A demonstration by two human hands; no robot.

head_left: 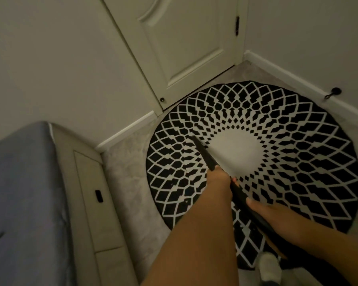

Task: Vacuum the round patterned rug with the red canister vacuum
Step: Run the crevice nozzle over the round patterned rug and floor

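A round black-and-white patterned rug (287,141) with a plain white centre lies on the pale floor before a door. A thin black vacuum wand (203,152) slants over it, its tip on the rug just left of the white centre. My left hand (218,182) is shut on the wand partway along. My right hand (277,218) grips the wand lower down, nearer to me. The red canister is out of view.
A bed with a blue-grey mattress (19,193) and a beige frame with drawers (99,203) stands at the left. A closed cream door (184,44) and white skirting (298,79) bound the rug. A black door stopper (333,92) sits on the right skirting. A white-socked foot (270,267) stands on the rug's near edge.
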